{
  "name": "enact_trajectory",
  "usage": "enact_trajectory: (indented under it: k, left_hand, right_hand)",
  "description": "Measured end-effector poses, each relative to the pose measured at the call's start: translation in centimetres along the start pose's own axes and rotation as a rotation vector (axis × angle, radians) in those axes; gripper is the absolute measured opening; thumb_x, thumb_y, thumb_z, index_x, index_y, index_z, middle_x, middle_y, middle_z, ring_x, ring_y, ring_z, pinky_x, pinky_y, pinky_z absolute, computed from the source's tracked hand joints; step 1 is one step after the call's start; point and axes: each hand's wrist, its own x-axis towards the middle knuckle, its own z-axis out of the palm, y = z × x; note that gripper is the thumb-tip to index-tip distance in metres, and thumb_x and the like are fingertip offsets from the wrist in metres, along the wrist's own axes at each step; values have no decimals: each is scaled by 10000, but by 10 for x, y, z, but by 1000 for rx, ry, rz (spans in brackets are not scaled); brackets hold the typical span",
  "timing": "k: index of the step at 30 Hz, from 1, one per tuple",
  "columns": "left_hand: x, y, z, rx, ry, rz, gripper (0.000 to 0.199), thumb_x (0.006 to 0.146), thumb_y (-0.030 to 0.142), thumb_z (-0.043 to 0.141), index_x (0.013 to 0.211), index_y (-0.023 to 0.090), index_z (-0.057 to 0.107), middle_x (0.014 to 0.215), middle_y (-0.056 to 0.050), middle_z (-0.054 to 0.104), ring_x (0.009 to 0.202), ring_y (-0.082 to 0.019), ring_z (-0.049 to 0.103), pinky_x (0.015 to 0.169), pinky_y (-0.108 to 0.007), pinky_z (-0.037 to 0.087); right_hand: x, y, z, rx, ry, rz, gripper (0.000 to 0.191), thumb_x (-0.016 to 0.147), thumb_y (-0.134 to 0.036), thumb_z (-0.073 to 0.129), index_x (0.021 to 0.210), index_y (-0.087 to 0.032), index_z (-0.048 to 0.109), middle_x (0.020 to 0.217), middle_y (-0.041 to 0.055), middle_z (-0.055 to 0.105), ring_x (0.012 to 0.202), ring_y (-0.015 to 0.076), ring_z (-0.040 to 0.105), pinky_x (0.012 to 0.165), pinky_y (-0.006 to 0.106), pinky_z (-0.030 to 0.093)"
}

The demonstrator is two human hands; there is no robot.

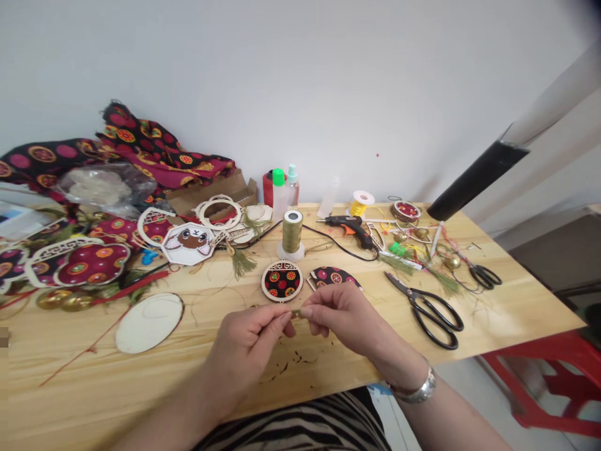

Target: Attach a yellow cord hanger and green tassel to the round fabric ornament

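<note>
Ideally, the left hand [253, 338] and right hand [345, 316], both pinching the small olive-green piece [295, 312] above the desk [200, 322], nearer than the round ornament [282, 283], would grip lightly and evenly so that nothing slips or twists.

On a table [498, 313] (pale, grained wood): large black-handled scissors [413, 295], a glue gun [345, 222], a white oval disc [149, 322].
</note>
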Motion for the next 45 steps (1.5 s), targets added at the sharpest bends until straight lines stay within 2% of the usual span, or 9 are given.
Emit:
enact_trajectory:
  k: [5, 8, 14, 18, 21, 27, 30, 38, 45]
  left_hand:
    - [-1, -3, 1, -26, -24, 5, 228, 875, 288, 480, 839, 211, 692, 695, 6, 714, 593, -136, 616, 613, -223, 490]
    - [0, 0, -1, -127, -12, -77, 217, 862, 292, 504, 795, 198, 688, 690, -2, 713, 614, -142, 616, 617, -227, 493]
    - [5, 5, -8, -486, -73, -313, 185, 815, 318, 604, 778, 183, 726, 755, -23, 737, 703, -164, 625, 681, -257, 482]
    - [5, 0, -9, -679, -109, -379, 157, 798, 292, 648, 847, 181, 747, 871, -44, 746, 828, -177, 609, 771, -277, 438]
    - [6, 0, -9, -888, -131, -382, 137, 788, 245, 654, 744, 155, 747, 938, -76, 744, 924, -194, 602, 856, -288, 418]
    - [11, 4, -7, -1227, -123, -379, 120, 764, 116, 637, 731, 93, 750, 769, -104, 742, 735, -157, 638, 738, -229, 503]
    - [12, 7, -7, -1328, -59, -411, 166, 777, 54, 589, 719, 54, 745, 747, -115, 734, 755, -169, 665, 750, -223, 531]
    - [17, 19, -14, -1416, 250, -602, 406, 881, -12, 368, 653, 27, 702, 679, -124, 696, 695, -199, 706, 695, -294, 596]
    - [24, 27, -21, -1405, 300, -563, 459, 909, 1, 310, 646, 49, 684, 661, -112, 697, 637, -179, 707, 620, -290, 615]
  right_hand:
    - [0, 3, 2, 63, -35, 29, 224, 739, -281, 659, 566, -143, 622, 471, -33, 537, 455, 71, 458, 477, 204, 362]
    - [0, 6, 2, 83, -51, 47, 219, 731, -288, 660, 575, -138, 630, 468, -33, 543, 447, 68, 463, 468, 201, 356]
    - [1, 12, -2, 78, -53, 53, 232, 729, -294, 649, 560, -139, 612, 457, -35, 542, 427, 60, 451, 454, 196, 341]
    - [-1, 16, -1, 96, -24, 29, 231, 728, -315, 652, 587, -137, 610, 456, -39, 535, 430, 63, 474, 456, 193, 350]
    - [-2, 18, 4, 127, -32, 24, 234, 730, -324, 642, 596, -137, 601, 458, -42, 527, 417, 58, 475, 449, 187, 360]
    - [0, 23, 16, 221, -60, 30, 303, 691, -392, 676, 554, -148, 558, 450, -55, 494, 393, 57, 472, 426, 183, 375]
    - [4, 26, 19, 249, -70, 56, 307, 687, -406, 688, 574, -149, 561, 437, -62, 486, 383, 58, 467, 418, 182, 372]
    - [4, 32, 21, 224, -125, 82, 297, 696, -383, 679, 545, -148, 577, 468, -41, 545, 397, 50, 457, 428, 180, 361]
    - [0, 31, 12, 53, -69, 117, 300, 735, -370, 640, 540, -145, 604, 466, -18, 562, 413, 85, 497, 466, 215, 405]
